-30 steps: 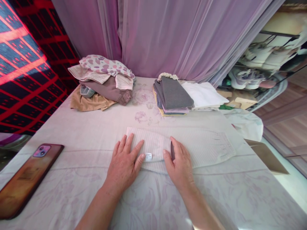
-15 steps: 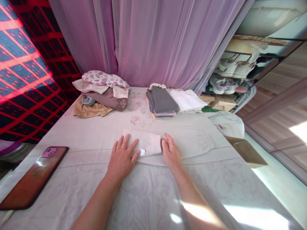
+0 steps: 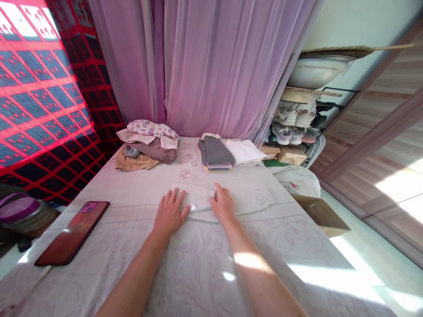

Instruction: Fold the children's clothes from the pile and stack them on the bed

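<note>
A pale ribbed garment [image 3: 246, 196] lies flat across the tabletop, one part folded over toward the left, its gathered end at the right. A small white label [image 3: 193, 206] shows on the folded part. My left hand [image 3: 170, 213] rests palm down on the garment's left end, fingers spread, thumb beside the label. At the edge of the folded part, my right hand [image 3: 224, 204] touches the cloth. Its fingers are slightly bent, with the thumb apart from the index finger; a narrow dark gap shows between them.
Unfolded clothes [image 3: 148, 145] are heaped at the back left. A stack of folded dark clothes [image 3: 216, 152] stands beside folded white clothes [image 3: 244, 152]. A phone [image 3: 72, 233] with a cable lies left. Right of the table are a shoe rack [image 3: 291, 127] and an open cardboard box [image 3: 320, 213].
The view has tilted up and drawn back, so the table appears smaller. My right hand's fingers have bent and shifted at the fold's edge. My left hand stays on the garment.
</note>
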Available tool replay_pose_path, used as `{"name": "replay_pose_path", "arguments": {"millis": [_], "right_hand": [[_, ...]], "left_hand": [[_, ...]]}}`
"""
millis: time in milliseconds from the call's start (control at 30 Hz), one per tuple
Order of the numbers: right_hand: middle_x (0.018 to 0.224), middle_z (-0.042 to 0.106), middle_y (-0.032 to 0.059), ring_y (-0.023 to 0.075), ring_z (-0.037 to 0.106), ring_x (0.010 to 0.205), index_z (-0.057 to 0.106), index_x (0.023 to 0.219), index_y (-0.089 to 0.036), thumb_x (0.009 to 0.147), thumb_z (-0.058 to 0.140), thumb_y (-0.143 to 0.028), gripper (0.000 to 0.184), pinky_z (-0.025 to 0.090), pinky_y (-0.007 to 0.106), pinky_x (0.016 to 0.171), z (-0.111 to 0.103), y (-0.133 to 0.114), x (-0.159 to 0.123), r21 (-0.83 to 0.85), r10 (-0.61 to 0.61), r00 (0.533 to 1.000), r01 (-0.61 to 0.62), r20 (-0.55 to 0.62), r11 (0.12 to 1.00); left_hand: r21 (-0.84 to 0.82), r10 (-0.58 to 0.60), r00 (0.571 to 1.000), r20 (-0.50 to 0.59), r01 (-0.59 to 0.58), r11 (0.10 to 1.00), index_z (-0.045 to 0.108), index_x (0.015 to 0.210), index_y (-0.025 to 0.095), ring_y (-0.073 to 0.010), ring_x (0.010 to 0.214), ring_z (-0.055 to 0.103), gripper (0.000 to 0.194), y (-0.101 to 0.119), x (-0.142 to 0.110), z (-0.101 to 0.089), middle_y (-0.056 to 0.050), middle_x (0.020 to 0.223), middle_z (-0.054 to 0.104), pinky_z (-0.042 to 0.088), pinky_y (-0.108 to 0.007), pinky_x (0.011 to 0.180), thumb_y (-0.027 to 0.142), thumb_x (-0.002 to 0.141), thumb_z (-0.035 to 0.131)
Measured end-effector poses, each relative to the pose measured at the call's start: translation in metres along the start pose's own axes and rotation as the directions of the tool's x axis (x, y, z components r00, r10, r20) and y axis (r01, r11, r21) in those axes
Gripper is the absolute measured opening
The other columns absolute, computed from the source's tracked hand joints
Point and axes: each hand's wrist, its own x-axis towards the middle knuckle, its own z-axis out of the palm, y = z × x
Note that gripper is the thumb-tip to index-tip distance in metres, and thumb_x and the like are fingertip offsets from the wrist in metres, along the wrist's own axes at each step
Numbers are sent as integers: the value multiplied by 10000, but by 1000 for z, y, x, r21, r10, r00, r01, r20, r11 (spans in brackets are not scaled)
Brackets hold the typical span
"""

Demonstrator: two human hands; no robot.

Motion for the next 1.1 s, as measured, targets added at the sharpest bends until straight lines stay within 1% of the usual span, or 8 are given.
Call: {"name": "replay_pose_path", "arguments": {"millis": [100,167,300,400,633,733,867,1100], "right_hand": [[1433,475,146,248,512,1250,463,1422,-212,888,415,-138,541,395,420,1032,-5,-11,-6,-126,-45,998,39,-43,991],[1517,403,111,238,392,1366,454,1429,-223,929,366,-169,510,293,460,1118,-4,-18,-9,-143,-175,984,168,-34,975],[1564,345,61,209,227,1457,384,1475,-224,996,285,-325,500,147,515,1175,6,-30,-10,-123,-375,913,396,162,910],[1572,322,75,226,218,1461,377,1479,-213,1002,256,-399,526,109,564,1168,11,-28,-9,-161,-340,903,388,261,908],[1598,255,74,224,199,1471,334,1502,-240,1007,235,-414,533,142,563,1159,11,-10,-11,-185,-291,923,341,253,922],[1598,259,75,227,203,1470,341,1497,-253,1008,251,-418,524,150,560,1158,12,-10,-12,-178,-305,921,352,243,919],[1591,279,70,228,224,1462,361,1486,-243,1011,236,-411,520,164,570,1155,13,-10,-12,-168,-310,923,350,228,921],[1588,286,71,226,229,1459,365,1486,-245,1007,250,-401,516,155,563,1157,17,-7,-12,-181,-316,925,355,211,917]], "left_hand": [[-12,-16,1000,27,16,1000,422,1454,144,-339,1419,329,589,-1,1,-1,-149,1535,390,295,-509,1137,444,949,377],[-13,-29,998,48,30,999,417,1456,138,-328,1425,321,562,-1,2,-2,-136,1541,384,286,-504,1144,402,974,301],[27,-44,997,56,42,999,423,1452,149,-315,1432,314,533,0,3,-3,-126,1544,380,297,-504,1139,341,979,269],[70,-70,995,69,65,995,437,1444,164,-323,1417,340,523,3,4,-4,-129,1540,385,315,-524,1124,327,969,291],[132,-88,992,92,75,988,538,1358,245,-335,1408,357,464,11,14,-18,-111,1483,477,227,-647,1122,301,945,334],[108,22,999,46,-27,994,595,1301,237,-305,1413,359,439,20,30,-22,-105,1448,520,184,-602,1163,275,944,343],[26,90,982,168,-95,995,504,1396,203,-270,1426,343,479,31,52,-14,-90,1515,433,249,-518,1168,306,968,315],[26,33,979,203,-39,999,426,1451,185,-282,1450,289,531,4,64,2,-126,1550,362,241,-510,1164,390,979,296]]}}
